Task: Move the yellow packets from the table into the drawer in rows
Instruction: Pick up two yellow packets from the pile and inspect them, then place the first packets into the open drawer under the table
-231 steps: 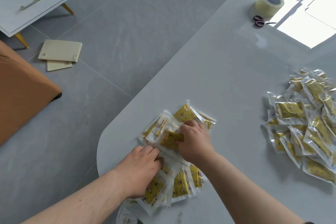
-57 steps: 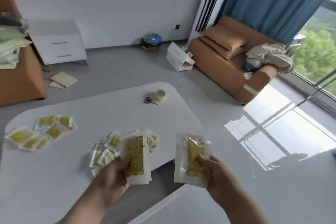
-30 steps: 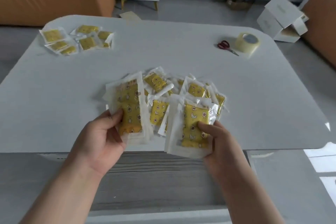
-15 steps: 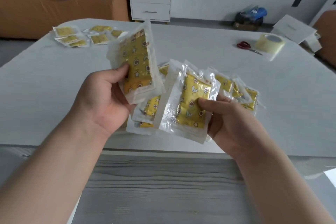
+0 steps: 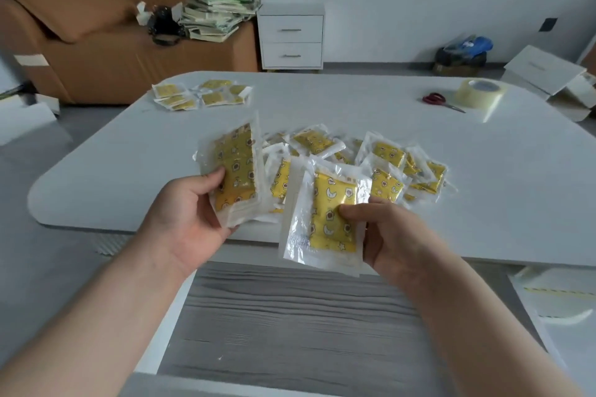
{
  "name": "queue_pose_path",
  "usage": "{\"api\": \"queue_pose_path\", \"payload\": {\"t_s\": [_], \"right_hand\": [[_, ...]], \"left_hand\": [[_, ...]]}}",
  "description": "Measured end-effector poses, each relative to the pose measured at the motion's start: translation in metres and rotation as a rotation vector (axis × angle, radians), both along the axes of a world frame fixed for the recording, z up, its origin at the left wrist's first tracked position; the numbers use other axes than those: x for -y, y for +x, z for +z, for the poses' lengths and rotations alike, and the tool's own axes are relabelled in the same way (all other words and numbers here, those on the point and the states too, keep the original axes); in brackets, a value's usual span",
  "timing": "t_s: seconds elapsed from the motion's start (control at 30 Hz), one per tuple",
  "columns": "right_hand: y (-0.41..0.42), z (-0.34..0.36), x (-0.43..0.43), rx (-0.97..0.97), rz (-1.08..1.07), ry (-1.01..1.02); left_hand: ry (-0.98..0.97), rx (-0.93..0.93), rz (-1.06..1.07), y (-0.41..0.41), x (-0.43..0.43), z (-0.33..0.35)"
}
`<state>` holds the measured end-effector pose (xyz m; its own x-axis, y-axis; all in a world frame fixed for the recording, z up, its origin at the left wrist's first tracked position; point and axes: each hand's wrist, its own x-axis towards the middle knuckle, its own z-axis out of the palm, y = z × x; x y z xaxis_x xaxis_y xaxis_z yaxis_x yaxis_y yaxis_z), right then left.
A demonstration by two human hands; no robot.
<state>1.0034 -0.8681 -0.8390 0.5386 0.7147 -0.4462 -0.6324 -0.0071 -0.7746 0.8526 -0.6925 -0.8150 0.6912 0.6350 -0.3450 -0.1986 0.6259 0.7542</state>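
Left hand (image 5: 193, 213) grips a stack of yellow packets (image 5: 235, 171); right hand (image 5: 393, 235) pinches a second stack (image 5: 329, 222); we hold both over the open drawer (image 5: 290, 316), whose visible floor shows no packets; a pile (image 5: 387, 167) and a far cluster (image 5: 203, 95) lie on the table (image 5: 483, 187); we judge rows not yet begun.

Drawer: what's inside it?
The drawer shows a bare grey wood-grain bottom. The right hand, its packets and both forearms cover parts.

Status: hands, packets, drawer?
Left hand grips left stack, right hand grips right stack. Drawer open below; no packets seen inside. Pile on table; nothing blocking.
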Motion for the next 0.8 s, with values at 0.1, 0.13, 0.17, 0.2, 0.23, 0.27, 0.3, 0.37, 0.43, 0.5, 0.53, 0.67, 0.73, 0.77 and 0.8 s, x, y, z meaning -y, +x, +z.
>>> {"api": "queue_pose_path", "payload": {"t_s": [0.1, 0.13, 0.17, 0.2, 0.23, 0.27, 0.3, 0.37, 0.43, 0.5, 0.53, 0.67, 0.73, 0.77, 0.8], "right_hand": [[-0.01, -0.008, 0.012, -0.008, 0.043, -0.104], [-0.012, -0.009, 0.015, -0.001, 0.062, -0.128], [-0.013, -0.011, 0.017, 0.008, 0.084, -0.15], [-0.015, -0.013, 0.019, 0.016, 0.113, -0.171], [-0.016, -0.016, 0.019, 0.024, 0.146, -0.192], [-0.018, -0.021, 0.019, 0.035, 0.186, -0.215], [-0.018, -0.028, 0.018, 0.051, 0.234, -0.243], [-0.021, -0.045, 0.014, 0.091, 0.349, -0.31], [-0.025, -0.065, 0.009, 0.126, 0.443, -0.395], [-0.03, -0.086, 0.003, 0.131, 0.492, -0.489], [-0.033, -0.096, -0.001, 0.126, 0.504, -0.53], [-0.039, -0.129, -0.02, 0.075, 0.435, -0.644], [-0.037, -0.139, -0.029, 0.042, 0.379, -0.675], [-0.035, -0.143, -0.033, 0.021, 0.355, -0.678], [-0.034, -0.146, -0.035, 0.005, 0.339, -0.678]], "left_hand": [[-0.004, -0.096, -0.074, -0.021, 0.007, -0.003], [0.006, -0.138, -0.106, -0.028, 0.008, -0.003], [0.031, -0.193, -0.129, -0.034, 0.007, -0.004], [0.061, -0.252, -0.143, -0.041, 0.006, -0.007], [0.086, -0.309, -0.153, -0.048, 0.005, -0.011], [0.1, -0.358, -0.167, -0.054, 0.003, -0.017], [0.11, -0.415, -0.18, -0.059, 0.0, -0.025], [0.121, -0.528, -0.214, -0.066, -0.005, -0.042], [0.127, -0.639, -0.248, -0.07, -0.01, -0.06], [0.112, -0.737, -0.291, -0.074, -0.012, -0.083], [0.093, -0.779, -0.311, -0.075, -0.012, -0.094], [0.076, -0.926, -0.263, -0.067, -0.022, -0.135], [0.125, -0.981, -0.198, -0.059, -0.036, -0.155], [0.165, -1.009, -0.173, -0.054, -0.041, -0.163], [0.212, -1.035, -0.152, -0.049, -0.046, -0.172]]}}
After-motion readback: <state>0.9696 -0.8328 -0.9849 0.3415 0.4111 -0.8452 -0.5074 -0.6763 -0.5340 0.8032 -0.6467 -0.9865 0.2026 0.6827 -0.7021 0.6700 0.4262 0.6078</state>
